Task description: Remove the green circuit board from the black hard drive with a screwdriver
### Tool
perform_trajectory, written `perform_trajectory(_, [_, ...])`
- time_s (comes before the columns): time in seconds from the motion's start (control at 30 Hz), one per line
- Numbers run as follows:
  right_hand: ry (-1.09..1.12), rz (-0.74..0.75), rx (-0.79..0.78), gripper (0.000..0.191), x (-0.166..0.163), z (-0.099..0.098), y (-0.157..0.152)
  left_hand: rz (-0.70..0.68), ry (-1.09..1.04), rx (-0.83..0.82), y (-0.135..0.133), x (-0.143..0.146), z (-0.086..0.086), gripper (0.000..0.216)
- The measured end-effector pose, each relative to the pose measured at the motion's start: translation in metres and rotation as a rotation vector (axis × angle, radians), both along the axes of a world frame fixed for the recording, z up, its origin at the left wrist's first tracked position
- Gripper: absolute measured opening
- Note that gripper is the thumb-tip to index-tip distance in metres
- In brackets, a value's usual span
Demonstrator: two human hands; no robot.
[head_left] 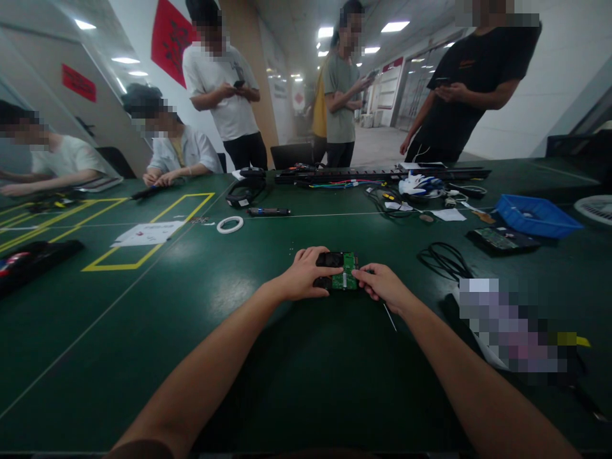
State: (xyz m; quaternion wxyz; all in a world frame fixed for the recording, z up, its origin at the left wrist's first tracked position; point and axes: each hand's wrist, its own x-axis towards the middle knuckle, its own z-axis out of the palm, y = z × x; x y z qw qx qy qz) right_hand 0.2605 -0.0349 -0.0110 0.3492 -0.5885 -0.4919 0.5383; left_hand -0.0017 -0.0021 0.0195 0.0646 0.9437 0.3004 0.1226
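A hard drive (350,261) with a green circuit board lies in front of me on the dark green table. My left hand (306,273) grips its left side, fingers over the far edge and thumb across the board. At the drive's right edge, my right hand (380,284) is closed in a pinch, its fingertips by the board. From under that hand a thin screwdriver-like tool (390,317) sticks out, its metal shaft pointing back towards me. Its other end is mostly hidden by the fingers.
A white ring (230,224) and a dark cylinder (268,211) lie beyond the drive. To the right are a coiled black cable (442,260), another circuit board (502,239) and a blue tray (538,215). Several people stand or sit around the table.
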Motion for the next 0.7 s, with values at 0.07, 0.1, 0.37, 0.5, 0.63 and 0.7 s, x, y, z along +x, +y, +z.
perform_trajectory(0.07, [0.002, -0.014, 0.002, 0.027, 0.0000, -0.0006, 0.0002, -0.002, 0.000, 0.009, -0.0004, 0.0005, 0.0001, 0.071])
perform_trajectory(0.1, [0.008, -0.016, 0.004, 0.028, 0.0003, -0.0013, 0.0003, -0.003, 0.002, 0.012, -0.0005, 0.0007, 0.0002, 0.071])
perform_trajectory(0.37, [0.079, 0.001, 0.027, 0.032, 0.0035, -0.0026, 0.0011, -0.005, 0.000, 0.006, 0.0000, 0.0007, -0.0012, 0.073])
perform_trajectory(0.5, [0.097, 0.012, 0.082, 0.033, 0.0038, 0.0000, 0.0010, 0.013, -0.024, -0.005, -0.0005, 0.0003, -0.0014, 0.084])
perform_trajectory(0.63, [0.062, 0.018, 0.091, 0.035, 0.0043, 0.0003, 0.0006, 0.018, -0.027, -0.003, -0.0003, 0.0004, -0.0022, 0.087])
perform_trajectory(0.7, [0.055, 0.006, 0.080, 0.036, 0.0042, 0.0000, 0.0006, 0.021, -0.026, -0.003, -0.0001, 0.0005, -0.0027, 0.086])
